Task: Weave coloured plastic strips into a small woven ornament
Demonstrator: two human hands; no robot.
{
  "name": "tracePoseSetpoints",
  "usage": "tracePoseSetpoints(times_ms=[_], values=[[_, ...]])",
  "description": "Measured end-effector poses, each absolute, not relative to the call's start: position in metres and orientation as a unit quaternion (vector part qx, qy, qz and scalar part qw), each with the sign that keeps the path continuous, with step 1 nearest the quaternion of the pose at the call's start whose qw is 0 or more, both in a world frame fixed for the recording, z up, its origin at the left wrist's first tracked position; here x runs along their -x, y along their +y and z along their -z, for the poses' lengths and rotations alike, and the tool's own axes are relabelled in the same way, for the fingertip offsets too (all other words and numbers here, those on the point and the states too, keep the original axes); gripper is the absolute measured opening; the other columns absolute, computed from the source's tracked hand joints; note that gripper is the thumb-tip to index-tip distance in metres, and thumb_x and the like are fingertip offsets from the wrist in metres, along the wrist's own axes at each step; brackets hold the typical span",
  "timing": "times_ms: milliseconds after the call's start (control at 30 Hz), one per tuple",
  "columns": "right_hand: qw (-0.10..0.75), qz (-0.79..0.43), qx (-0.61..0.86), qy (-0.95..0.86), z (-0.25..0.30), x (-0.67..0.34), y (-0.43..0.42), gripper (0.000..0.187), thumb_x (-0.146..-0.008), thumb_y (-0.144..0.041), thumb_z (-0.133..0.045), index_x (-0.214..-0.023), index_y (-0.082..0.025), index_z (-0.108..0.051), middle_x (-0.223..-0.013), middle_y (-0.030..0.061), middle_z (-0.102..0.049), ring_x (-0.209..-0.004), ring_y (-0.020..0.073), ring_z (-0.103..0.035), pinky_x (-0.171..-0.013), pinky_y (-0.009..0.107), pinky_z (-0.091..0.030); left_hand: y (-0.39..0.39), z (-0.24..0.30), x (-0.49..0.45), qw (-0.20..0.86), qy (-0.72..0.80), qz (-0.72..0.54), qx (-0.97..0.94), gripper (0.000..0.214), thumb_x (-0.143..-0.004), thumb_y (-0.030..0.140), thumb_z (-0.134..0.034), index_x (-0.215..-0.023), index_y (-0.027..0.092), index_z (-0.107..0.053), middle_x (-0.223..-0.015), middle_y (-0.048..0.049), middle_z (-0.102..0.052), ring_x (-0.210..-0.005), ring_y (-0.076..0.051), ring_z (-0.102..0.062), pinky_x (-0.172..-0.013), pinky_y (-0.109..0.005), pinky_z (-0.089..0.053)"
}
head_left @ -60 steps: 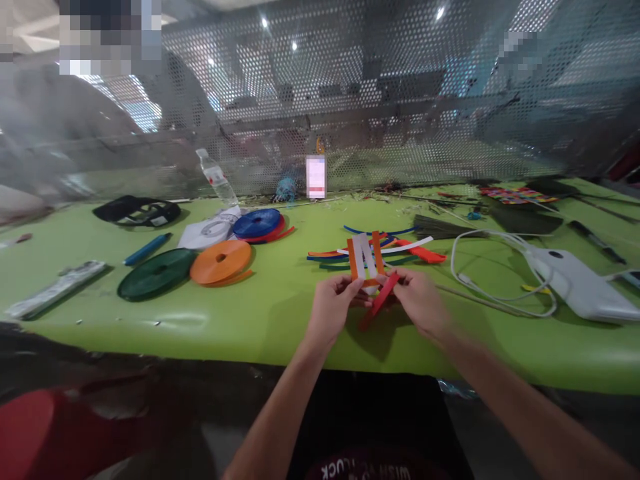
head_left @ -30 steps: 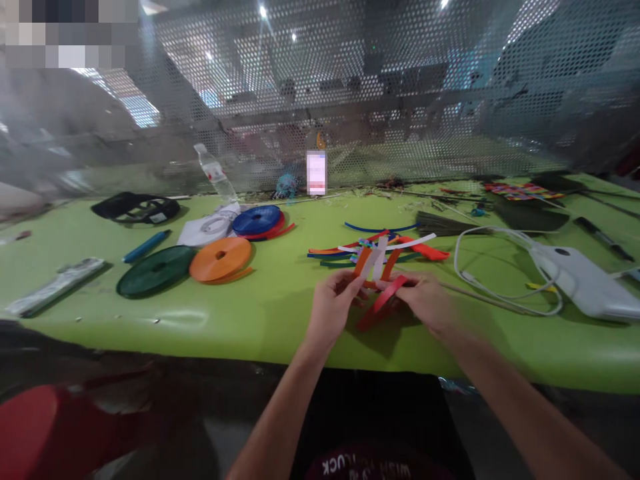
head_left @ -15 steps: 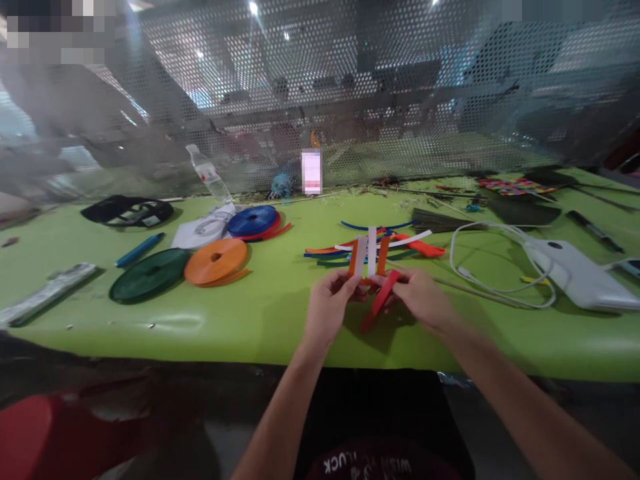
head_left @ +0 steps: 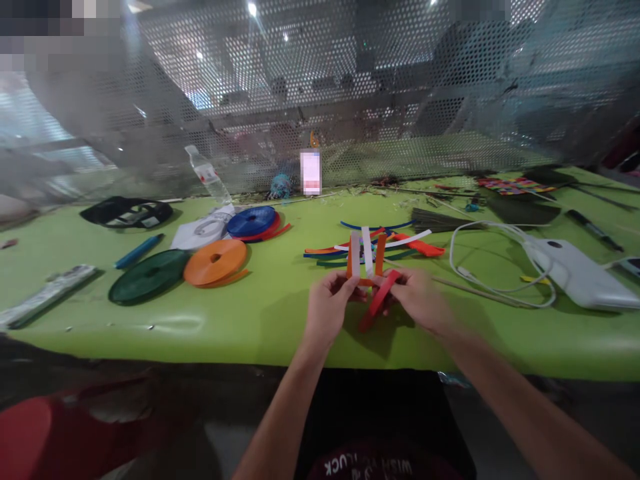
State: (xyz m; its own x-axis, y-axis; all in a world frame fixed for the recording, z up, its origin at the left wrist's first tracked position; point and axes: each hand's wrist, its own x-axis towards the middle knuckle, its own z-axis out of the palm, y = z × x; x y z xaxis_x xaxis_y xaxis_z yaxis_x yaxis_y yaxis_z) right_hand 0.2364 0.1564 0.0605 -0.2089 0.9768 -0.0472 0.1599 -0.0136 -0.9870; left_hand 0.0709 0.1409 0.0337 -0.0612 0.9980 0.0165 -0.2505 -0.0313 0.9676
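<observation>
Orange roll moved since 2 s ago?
No: the orange roll still sits at the right edge of the green roll; only the camera view shifted.

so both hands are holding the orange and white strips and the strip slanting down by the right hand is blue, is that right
Not blue: that's a red strip slanting down by the right hand, as the head view shows. The left hand and right hand do hold the orange strips and white strips.

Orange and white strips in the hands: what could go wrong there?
The orange and white strips stick up with free ends, so they might slip apart if the left hand loosens. The red strip at the right hand hangs down and could snag. Loose strips behind might get mixed in.
</observation>
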Motion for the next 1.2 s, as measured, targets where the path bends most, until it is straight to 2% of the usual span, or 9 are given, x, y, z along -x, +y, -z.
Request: tracePoseSetpoints(times_ms=[100, 200, 433, 533, 733, 933, 1133, 1200], values=[[0.396, -0.515, 0.489, -0.582, -0.0605, -0.2362, 0.1557, 0.036, -0.074, -0.058, -0.080, -0.059, -0.026, -0.072, -0.057, 0.0034, -0.069, -0.045, 0.0169, -0.057, -0.046, 0.033, -0.047, 0.1400, -0.0345, -0.0704, 0.535, 0.445, -0.575, -0.430, 0.015, -0.085, 0.029, -0.075, -0.087, 0.015, -0.074, -0.075, -0.0052, -0.074, -0.065, -0.016, -0.070, -0.062, -0.028, -0.060], [0.392, -0.512, 0.491, -0.586, -0.0609, -0.2374, 0.1549, 0.036, -0.075, -0.057, -0.079, -0.059, -0.026, -0.072, -0.051, 0.0023, -0.065, -0.043, 0.0168, -0.055, -0.042, 0.031, -0.042, 0.1393, -0.0345, -0.0700, 0.532, 0.449, -0.574, -0.432, 0.012, -0.086, 0.027, -0.074, -0.088, 0.015, -0.074, -0.077, -0.0057, -0.075, -0.066, -0.015, -0.070, -0.060, -0.025, -0.059], [0.403, -0.498, 0.486, -0.594, -0.0584, -0.2376, 0.1573, 0.035, -0.076, -0.059, -0.077, -0.065, -0.026, -0.070, -0.060, 0.0026, -0.069, -0.044, 0.0163, -0.058, -0.046, 0.032, -0.048, 0.1393, -0.0343, -0.0711, 0.541, 0.428, -0.577, -0.436, 0.014, -0.086, 0.029, -0.075, -0.088, 0.015, -0.074, -0.078, -0.0059, -0.076, -0.068, -0.016, -0.072, -0.063, -0.027, -0.062], [0.411, -0.485, 0.488, -0.597, -0.0575, -0.2370, 0.1569, 0.038, -0.076, -0.062, -0.077, -0.069, -0.025, -0.069, -0.060, 0.0013, -0.069, -0.043, 0.0160, -0.058, -0.044, 0.032, -0.048, 0.1390, -0.0345, -0.0726, 0.550, 0.414, -0.577, -0.440, 0.016, -0.082, 0.028, -0.079, -0.091, 0.016, -0.075, -0.082, -0.0056, -0.077, -0.072, -0.015, -0.072, -0.068, -0.027, -0.063], [0.411, -0.460, 0.483, -0.621, -0.0566, -0.2371, 0.1547, 0.041, -0.080, -0.063, -0.074, -0.069, -0.024, -0.068, -0.060, 0.0013, -0.067, -0.048, 0.0165, -0.060, -0.049, 0.031, -0.048, 0.1395, -0.0316, -0.0728, 0.569, 0.400, -0.569, -0.439, 0.026, -0.074, 0.031, -0.088, -0.089, 0.014, -0.075, -0.085, -0.0065, -0.078, -0.065, -0.015, -0.073, -0.068, -0.031, -0.065], [0.403, -0.450, 0.473, -0.641, -0.0558, -0.2403, 0.1573, 0.034, -0.077, -0.054, -0.080, -0.068, -0.023, -0.071, -0.064, 0.0021, -0.068, -0.055, 0.0166, -0.058, -0.054, 0.031, -0.049, 0.1378, -0.0303, -0.0712, 0.577, 0.393, -0.566, -0.439, 0.033, -0.072, 0.038, -0.091, -0.087, 0.013, -0.074, -0.085, -0.0080, -0.079, -0.065, -0.016, -0.073, -0.065, -0.033, -0.067], [0.387, -0.461, 0.468, -0.647, -0.0559, -0.2405, 0.1561, 0.024, -0.080, -0.046, -0.074, -0.070, -0.025, -0.069, -0.065, 0.0037, -0.067, -0.062, 0.0207, -0.064, -0.055, 0.033, -0.051, 0.1354, -0.0317, -0.0711, 0.582, 0.384, -0.563, -0.444, 0.035, -0.070, 0.040, -0.091, -0.083, 0.013, -0.073, -0.083, -0.0085, -0.078, -0.062, -0.017, -0.073, -0.061, -0.031, -0.066], [0.384, -0.464, 0.469, -0.646, -0.0556, -0.2405, 0.1556, 0.023, -0.080, -0.045, -0.074, -0.071, -0.025, -0.069, -0.064, 0.0029, -0.066, -0.058, 0.0190, -0.062, -0.052, 0.032, -0.049, 0.1360, -0.0320, -0.0709, 0.582, 0.381, -0.563, -0.446, 0.035, -0.070, 0.040, -0.091, -0.084, 0.013, -0.073, -0.084, -0.0084, -0.078, -0.061, -0.016, -0.073, -0.061, -0.030, -0.066]])
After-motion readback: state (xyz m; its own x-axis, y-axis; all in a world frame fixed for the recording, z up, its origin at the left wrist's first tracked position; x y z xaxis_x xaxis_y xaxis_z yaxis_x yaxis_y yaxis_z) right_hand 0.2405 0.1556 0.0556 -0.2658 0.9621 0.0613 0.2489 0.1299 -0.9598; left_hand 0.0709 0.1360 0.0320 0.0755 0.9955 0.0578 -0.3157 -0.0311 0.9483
